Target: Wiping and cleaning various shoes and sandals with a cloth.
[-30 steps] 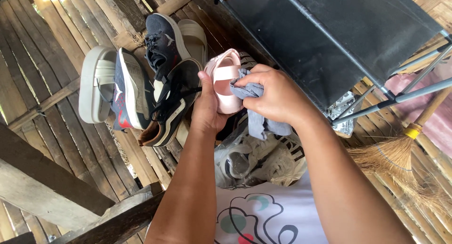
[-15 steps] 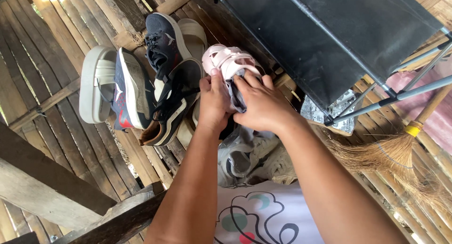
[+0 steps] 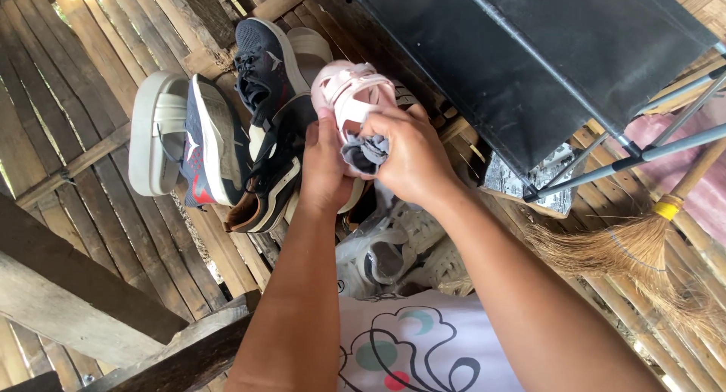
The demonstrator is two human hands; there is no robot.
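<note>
The right hand is pinching a grey cloth closed-fingered against a pink sandal, which the left hand is gripping from beside, above dark sneakers lying on the bamboo floor.

One head cam, looking steeply down at hands (close-up), slatted bamboo floor beyond.

The heel of the pink sandal is covered by the right hand, where a grey cloth is largely hidden. The broom is cut off at the right edge.
</note>
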